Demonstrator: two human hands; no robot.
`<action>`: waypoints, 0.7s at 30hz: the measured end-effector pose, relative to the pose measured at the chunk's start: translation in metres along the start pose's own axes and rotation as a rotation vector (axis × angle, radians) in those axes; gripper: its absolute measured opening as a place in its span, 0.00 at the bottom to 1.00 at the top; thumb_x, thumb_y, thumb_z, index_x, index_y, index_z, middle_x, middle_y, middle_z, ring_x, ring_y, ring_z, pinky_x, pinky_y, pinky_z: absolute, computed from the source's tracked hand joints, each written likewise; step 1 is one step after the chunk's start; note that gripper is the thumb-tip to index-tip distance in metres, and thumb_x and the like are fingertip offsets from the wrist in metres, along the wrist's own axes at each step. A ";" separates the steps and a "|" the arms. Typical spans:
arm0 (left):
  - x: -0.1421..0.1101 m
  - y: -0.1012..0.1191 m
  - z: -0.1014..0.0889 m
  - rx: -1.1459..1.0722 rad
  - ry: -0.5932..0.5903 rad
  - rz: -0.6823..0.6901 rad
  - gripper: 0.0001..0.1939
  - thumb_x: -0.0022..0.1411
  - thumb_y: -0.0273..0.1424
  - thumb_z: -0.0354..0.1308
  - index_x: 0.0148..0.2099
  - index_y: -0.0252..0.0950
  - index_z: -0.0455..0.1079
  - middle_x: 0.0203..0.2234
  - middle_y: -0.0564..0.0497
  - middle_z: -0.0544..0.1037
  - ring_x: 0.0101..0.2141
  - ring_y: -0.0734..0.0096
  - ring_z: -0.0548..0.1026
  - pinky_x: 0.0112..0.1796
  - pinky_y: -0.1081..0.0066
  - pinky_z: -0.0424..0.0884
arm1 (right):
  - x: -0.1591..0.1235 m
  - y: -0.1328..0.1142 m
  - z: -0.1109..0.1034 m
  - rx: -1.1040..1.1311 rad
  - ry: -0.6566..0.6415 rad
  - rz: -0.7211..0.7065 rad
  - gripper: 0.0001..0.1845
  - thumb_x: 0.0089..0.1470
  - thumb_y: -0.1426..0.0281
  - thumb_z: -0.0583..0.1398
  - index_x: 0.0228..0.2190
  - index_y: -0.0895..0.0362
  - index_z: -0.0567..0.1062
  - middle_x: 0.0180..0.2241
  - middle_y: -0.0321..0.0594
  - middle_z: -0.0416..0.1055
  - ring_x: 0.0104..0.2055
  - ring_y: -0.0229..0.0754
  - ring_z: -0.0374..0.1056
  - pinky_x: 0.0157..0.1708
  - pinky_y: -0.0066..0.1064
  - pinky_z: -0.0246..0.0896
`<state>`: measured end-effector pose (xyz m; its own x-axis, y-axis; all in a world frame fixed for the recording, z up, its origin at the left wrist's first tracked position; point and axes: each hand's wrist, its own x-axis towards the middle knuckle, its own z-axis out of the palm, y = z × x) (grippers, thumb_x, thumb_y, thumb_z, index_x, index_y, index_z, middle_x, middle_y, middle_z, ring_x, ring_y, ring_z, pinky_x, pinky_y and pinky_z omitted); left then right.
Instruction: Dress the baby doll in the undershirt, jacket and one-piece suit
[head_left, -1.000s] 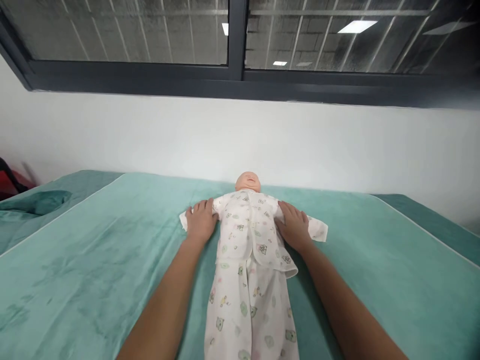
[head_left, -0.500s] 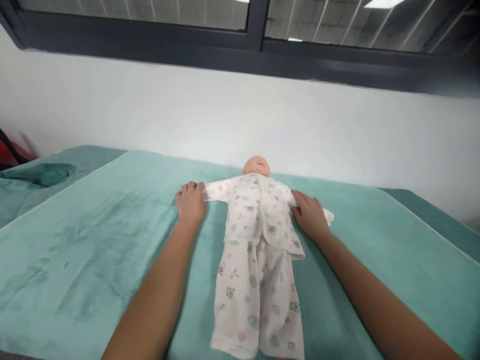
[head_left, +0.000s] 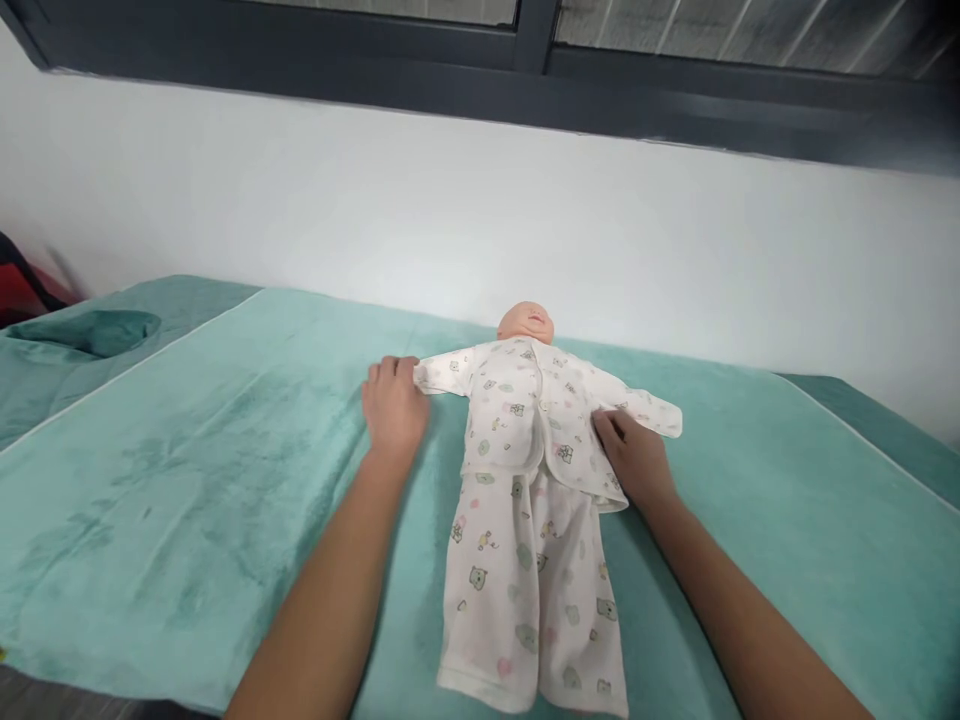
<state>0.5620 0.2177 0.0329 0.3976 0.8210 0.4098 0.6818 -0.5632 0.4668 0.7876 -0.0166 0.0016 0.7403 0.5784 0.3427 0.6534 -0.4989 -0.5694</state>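
Note:
A baby doll (head_left: 526, 321) lies on its back, dressed in a white printed jacket (head_left: 506, 420) and white printed trousers (head_left: 495, 580). My left hand (head_left: 395, 400) is closed on the cuff of the sleeve stretched out to the left. Beside the jacket's right edge, just below the other sleeve (head_left: 652, 411), is my right hand (head_left: 632, 455). Its thumb and fingers are drawn together at the cloth of the jacket's side. That sleeve lies spread out flat to the right. The doll's hands and feet do not show.
Under the doll is a bed with a teal cover (head_left: 210, 480). A white wall (head_left: 375, 210) rises behind its head, below a dark window frame (head_left: 450, 80). Rumpled teal fabric (head_left: 97, 335) and a red and black object (head_left: 22, 285) are at the far left.
My right hand has come off the right sleeve and moved down to the jacket's side, its fingers now curled. The sleeve lies visible and flatter. My left hand stays at the left cuff.

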 end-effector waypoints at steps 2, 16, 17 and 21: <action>-0.014 0.012 0.002 -0.277 -0.155 -0.044 0.14 0.67 0.34 0.47 0.47 0.37 0.72 0.39 0.44 0.78 0.42 0.56 0.73 0.43 0.62 0.65 | -0.006 -0.009 0.002 0.124 -0.078 0.089 0.22 0.59 0.52 0.51 0.35 0.54 0.77 0.33 0.43 0.76 0.38 0.49 0.69 0.40 0.39 0.60; -0.044 0.052 -0.016 -1.185 -0.715 0.008 0.39 0.59 0.42 0.62 0.69 0.48 0.53 0.67 0.49 0.58 0.64 0.53 0.60 0.59 0.58 0.64 | -0.011 -0.029 0.010 0.757 -0.208 0.184 0.35 0.55 0.46 0.58 0.60 0.46 0.65 0.66 0.38 0.57 0.68 0.52 0.51 0.64 0.46 0.50; -0.043 0.051 -0.013 -1.186 -0.719 0.007 0.38 0.60 0.42 0.61 0.69 0.48 0.52 0.67 0.50 0.57 0.64 0.54 0.59 0.59 0.59 0.63 | -0.010 -0.027 0.012 0.764 -0.215 0.183 0.36 0.55 0.47 0.58 0.61 0.45 0.63 0.67 0.36 0.54 0.69 0.51 0.49 0.65 0.46 0.48; -0.041 0.045 0.000 -1.138 -0.666 -0.067 0.36 0.60 0.44 0.61 0.67 0.46 0.56 0.66 0.48 0.59 0.62 0.56 0.62 0.58 0.61 0.65 | -0.008 -0.026 0.013 0.759 -0.214 0.110 0.32 0.57 0.49 0.57 0.59 0.46 0.66 0.65 0.36 0.59 0.67 0.50 0.53 0.64 0.45 0.49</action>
<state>0.5762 0.1589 0.0372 0.8303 0.5549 0.0516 -0.0522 -0.0148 0.9985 0.7629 0.0005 0.0038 0.6977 0.7010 0.1479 0.2347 -0.0286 -0.9717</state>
